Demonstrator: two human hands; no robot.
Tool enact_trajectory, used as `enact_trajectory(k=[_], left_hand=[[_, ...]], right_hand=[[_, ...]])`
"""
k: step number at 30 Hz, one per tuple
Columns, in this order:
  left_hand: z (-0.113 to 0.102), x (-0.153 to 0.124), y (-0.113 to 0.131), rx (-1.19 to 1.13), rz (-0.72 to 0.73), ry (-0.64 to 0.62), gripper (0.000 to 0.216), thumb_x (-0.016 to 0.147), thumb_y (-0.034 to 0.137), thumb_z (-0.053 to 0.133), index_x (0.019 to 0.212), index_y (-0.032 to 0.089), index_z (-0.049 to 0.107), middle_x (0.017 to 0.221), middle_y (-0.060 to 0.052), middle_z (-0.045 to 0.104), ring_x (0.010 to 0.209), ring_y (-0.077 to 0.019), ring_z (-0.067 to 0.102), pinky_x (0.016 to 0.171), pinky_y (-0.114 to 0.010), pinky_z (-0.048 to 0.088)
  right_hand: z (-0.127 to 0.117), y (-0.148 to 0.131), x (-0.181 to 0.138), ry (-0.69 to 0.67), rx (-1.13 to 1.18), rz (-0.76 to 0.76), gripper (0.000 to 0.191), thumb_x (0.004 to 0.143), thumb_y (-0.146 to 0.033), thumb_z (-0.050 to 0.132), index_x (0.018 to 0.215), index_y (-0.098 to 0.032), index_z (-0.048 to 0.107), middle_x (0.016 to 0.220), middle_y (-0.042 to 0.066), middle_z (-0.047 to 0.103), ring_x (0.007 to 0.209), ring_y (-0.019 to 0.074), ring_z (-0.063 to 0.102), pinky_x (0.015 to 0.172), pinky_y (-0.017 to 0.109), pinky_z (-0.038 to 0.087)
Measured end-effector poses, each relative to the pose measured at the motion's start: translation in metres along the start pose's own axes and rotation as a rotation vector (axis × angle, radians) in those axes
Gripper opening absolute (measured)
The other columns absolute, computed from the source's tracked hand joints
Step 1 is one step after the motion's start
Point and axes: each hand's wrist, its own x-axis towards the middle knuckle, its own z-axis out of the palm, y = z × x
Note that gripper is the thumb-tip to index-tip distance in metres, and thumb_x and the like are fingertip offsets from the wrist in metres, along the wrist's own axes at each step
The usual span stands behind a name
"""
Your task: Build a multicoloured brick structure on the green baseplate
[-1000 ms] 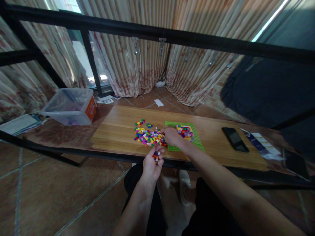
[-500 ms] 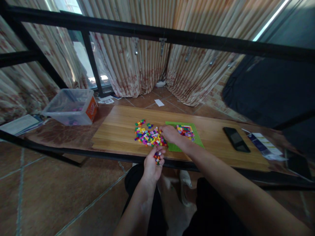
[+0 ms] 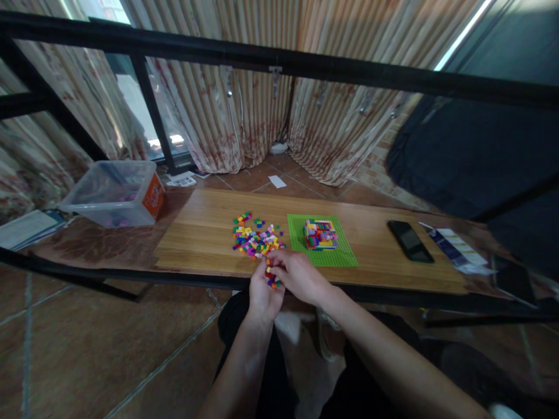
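My left hand (image 3: pixel 265 294) is cupped, palm up, around several small coloured toy bricks (image 3: pixel 274 283) at the table's front edge. Over that palm, my right hand (image 3: pixel 299 273) has its fingers closed in a pinch, with orange and yellow bricks at the fingertips. Just beyond both hands lies a loose pile of toy bricks (image 3: pixel 255 240) in many colours. To its right sits a green baseplate (image 3: pixel 347 250), carrying a block-shaped build of stacked coloured bricks (image 3: pixel 321 234).
A clear plastic box (image 3: pixel 114 192) with an orange label and some pink pieces inside stands at the left. A black phone (image 3: pixel 410 240) lies on the wooden board (image 3: pixel 205 215), right of the baseplate. Papers (image 3: pixel 458 247) lie further right. A black metal bar (image 3: pixel 279 61) crosses the background.
My right hand has moved from between the pile and the baseplate, towards me, onto my left palm. The brick build is now uncovered. The view has shifted slightly.
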Motion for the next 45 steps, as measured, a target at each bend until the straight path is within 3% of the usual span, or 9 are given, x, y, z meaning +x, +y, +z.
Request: enact_trajectory(k=[4, 7, 10, 15, 20, 25, 33, 37, 45], left_hand=[[-0.003, 0.001, -0.001, 0.008, -0.011, 0.004, 0.028, 0.095, 0.017, 0.046, 0.075, 0.011, 0.065, 0.070, -0.003, 0.064, 0.061, -0.0089, 0.062, 0.056, -0.018, 0.049], [-0.002, 0.001, 0.000, -0.001, 0.000, 0.028, 0.028, 0.095, 0.014, 0.044, 0.077, 0.010, 0.066, 0.072, -0.005, 0.065, 0.063, -0.0096, 0.062, 0.058, -0.019, 0.051], [-0.001, 0.000, 0.002, 0.019, -0.017, 0.036, 0.027, 0.094, 0.014, 0.045, 0.081, 0.007, 0.067, 0.072, -0.007, 0.063, 0.057, -0.0080, 0.058, 0.050, -0.016, 0.047], [-0.002, 0.000, 0.004, 0.069, -0.081, 0.015, 0.027, 0.095, 0.017, 0.044, 0.084, 0.006, 0.066, 0.069, -0.004, 0.057, 0.045, -0.0029, 0.042, 0.034, -0.012, 0.029], [0.000, 0.000, 0.004, 0.131, -0.068, -0.007, 0.027, 0.096, 0.016, 0.042, 0.086, 0.007, 0.065, 0.071, -0.003, 0.055, 0.044, -0.0023, 0.039, 0.033, -0.012, 0.029], [0.002, 0.000, 0.003, 0.199, -0.023, -0.001, 0.027, 0.096, 0.016, 0.041, 0.084, 0.007, 0.064, 0.069, -0.003, 0.054, 0.044, -0.0028, 0.040, 0.033, -0.012, 0.029], [0.002, 0.002, -0.005, 0.289, 0.032, 0.006, 0.024, 0.094, 0.016, 0.044, 0.082, 0.010, 0.064, 0.068, -0.002, 0.054, 0.042, -0.0026, 0.039, 0.033, -0.012, 0.029], [0.002, 0.003, -0.008, 0.337, 0.037, -0.015, 0.020, 0.093, 0.016, 0.048, 0.082, 0.011, 0.063, 0.067, 0.000, 0.053, 0.042, -0.0019, 0.038, 0.033, -0.011, 0.029], [0.004, 0.004, -0.008, 0.359, 0.026, 0.014, 0.022, 0.095, 0.018, 0.046, 0.083, 0.010, 0.063, 0.066, -0.001, 0.055, 0.041, -0.0016, 0.037, 0.032, -0.011, 0.027]], right_hand=[[0.005, 0.005, -0.012, 0.032, 0.081, -0.019, 0.024, 0.080, -0.003, 0.057, 0.093, -0.019, 0.069, 0.083, 0.001, 0.070, 0.076, 0.0132, 0.063, 0.073, 0.026, 0.046], [-0.001, 0.022, -0.018, 0.107, 0.352, 0.016, 0.017, 0.082, -0.013, 0.059, 0.092, -0.021, 0.071, 0.088, 0.001, 0.071, 0.080, 0.0144, 0.065, 0.076, 0.029, 0.050], [-0.010, 0.041, -0.026, 0.225, 0.692, 0.148, 0.011, 0.078, -0.026, 0.068, 0.086, -0.021, 0.071, 0.074, -0.001, 0.069, 0.067, 0.0139, 0.064, 0.066, 0.029, 0.052], [-0.026, 0.062, -0.038, 0.317, 0.992, 0.238, 0.025, 0.065, -0.033, 0.082, 0.085, -0.020, 0.074, 0.069, -0.002, 0.068, 0.060, 0.0107, 0.063, 0.063, 0.026, 0.053], [-0.039, 0.075, -0.043, 0.324, 1.102, 0.263, 0.030, 0.063, -0.038, 0.084, 0.087, -0.021, 0.077, 0.068, 0.000, 0.070, 0.063, 0.0111, 0.064, 0.067, 0.027, 0.055], [-0.051, 0.098, -0.047, 0.381, 1.083, 0.226, 0.030, 0.064, -0.041, 0.082, 0.087, -0.022, 0.077, 0.068, 0.001, 0.070, 0.064, 0.0125, 0.063, 0.064, 0.028, 0.054], [-0.060, 0.151, -0.045, 0.750, 0.644, 0.233, 0.026, 0.067, -0.041, 0.070, 0.079, -0.018, 0.075, 0.076, 0.004, 0.072, 0.069, 0.0167, 0.061, 0.066, 0.031, 0.049], [-0.063, 0.147, -0.042, 0.706, 0.411, 0.170, 0.021, 0.079, -0.033, 0.060, 0.085, -0.020, 0.075, 0.088, 0.005, 0.073, 0.080, 0.0187, 0.065, 0.076, 0.033, 0.050], [-0.056, 0.125, -0.018, 0.640, 0.050, 0.166, 0.020, 0.086, -0.018, 0.056, 0.092, -0.022, 0.074, 0.092, 0.005, 0.072, 0.081, 0.0181, 0.064, 0.075, 0.030, 0.047]])
